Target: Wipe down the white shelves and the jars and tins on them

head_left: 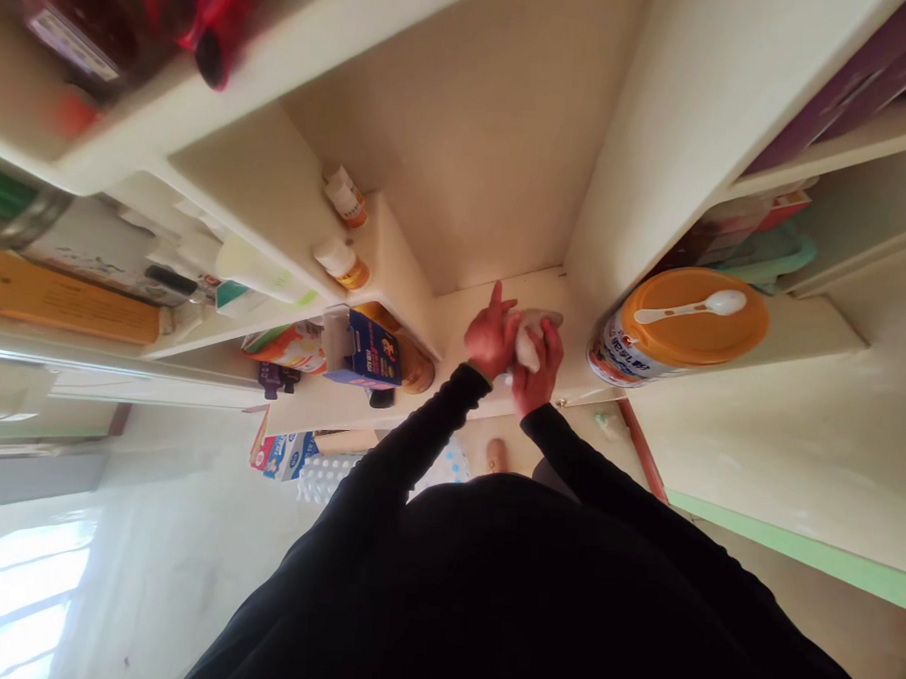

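My right hand (540, 371) is closed around a pale, crumpled cloth (529, 345) over the cabinet's light surface. Close beside it on the left, my left hand (490, 339) has its fingers apart, with one stretched forward. Its inner edge meets or nearly meets the cloth; the exact contact is hidden. Both wrists come out of black sleeves. To the right of my hands stands a large can (624, 337) with an orange lid (694, 325), and a white scoop (691, 307) lies on that lid.
Two small white-and-orange bottles (341, 263) stand on a raised ledge to the left. Below them are an open dark-blue box (373, 351) and a brown jar (416, 366). Shelves (231, 90) crowd the upper left. A tall panel (680, 119) rises at right.
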### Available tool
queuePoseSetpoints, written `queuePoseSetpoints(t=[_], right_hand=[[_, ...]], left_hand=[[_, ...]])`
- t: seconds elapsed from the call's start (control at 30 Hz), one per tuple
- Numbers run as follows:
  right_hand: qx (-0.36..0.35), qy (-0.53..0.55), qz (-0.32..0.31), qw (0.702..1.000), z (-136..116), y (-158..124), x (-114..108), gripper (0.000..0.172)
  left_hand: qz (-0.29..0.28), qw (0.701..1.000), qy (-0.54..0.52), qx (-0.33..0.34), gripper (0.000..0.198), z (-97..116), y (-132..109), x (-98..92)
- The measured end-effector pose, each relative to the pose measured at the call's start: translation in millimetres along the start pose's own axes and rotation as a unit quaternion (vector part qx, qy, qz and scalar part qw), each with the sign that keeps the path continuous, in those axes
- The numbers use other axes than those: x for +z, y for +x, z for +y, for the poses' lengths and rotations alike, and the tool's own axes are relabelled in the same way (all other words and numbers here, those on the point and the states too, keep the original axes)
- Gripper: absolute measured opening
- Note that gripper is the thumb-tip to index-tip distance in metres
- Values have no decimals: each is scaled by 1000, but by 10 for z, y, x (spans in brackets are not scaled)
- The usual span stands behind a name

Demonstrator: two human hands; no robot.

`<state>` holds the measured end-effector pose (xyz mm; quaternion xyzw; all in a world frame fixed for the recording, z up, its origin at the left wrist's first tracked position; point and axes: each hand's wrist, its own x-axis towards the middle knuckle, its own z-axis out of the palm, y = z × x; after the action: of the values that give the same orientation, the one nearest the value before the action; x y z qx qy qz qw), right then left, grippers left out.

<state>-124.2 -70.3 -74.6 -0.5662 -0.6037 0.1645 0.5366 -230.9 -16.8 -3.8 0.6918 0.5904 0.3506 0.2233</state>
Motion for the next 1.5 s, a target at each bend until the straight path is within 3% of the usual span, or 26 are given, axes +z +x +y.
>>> queuePoseSetpoints(t=[0.13, 0.27, 0.33, 0.43, 0.5, 0.63, 0.7, 0.77, 0.93, 1.1, 1.2, 1.5], right_hand=[[-51, -35, -11, 998, 35, -380, -217, 52], [-132, -13, -129, 983, 96, -630, -570, 49], [-124, 24, -146, 981, 40, -599, -734, 44], [-65, 34, -39, 997, -204, -262, -868, 40], [-79, -14, -37, 996, -397, 97, -842, 42], [-187, -111, -280, 935, -510, 754, -566, 45], [-223, -109, -347, 904, -406, 943, -417, 42], [-233, -108, -366, 894, -277, 1031, -315, 45], [-161, -145, -337, 916, -197, 1032, -214, 63], [-42, -149, -273, 949, -296, 1077, -133, 49], [-13, -131, -241, 962, -279, 1149, -72, 45], [62, -84, -161, 981, 89, 1308, 94, 43]], left_hand=[[0, 999, -40, -24, 80, 70, -14, -32], [-19, 988, -135, -67, 79, 104, 1, -123], [-24, 970, -221, -98, 81, 74, 43, -163], [-28, 930, -344, -128, 83, -24, 134, -192], [-32, 920, -369, -124, 83, -97, 182, -194], [-13, 934, -340, -108, 76, -194, 197, -180], [-7, 941, -322, -105, 69, -212, 173, -161], [-4, 949, -301, -91, 63, -214, 141, -127], [12, 963, -263, -57, 75, -194, 64, -21], [47, 974, -215, -51, 81, -182, -6, 22], [66, 978, -196, -30, 86, -182, -41, 35], [66, 974, -214, -24, 86, -214, -29, 99]])
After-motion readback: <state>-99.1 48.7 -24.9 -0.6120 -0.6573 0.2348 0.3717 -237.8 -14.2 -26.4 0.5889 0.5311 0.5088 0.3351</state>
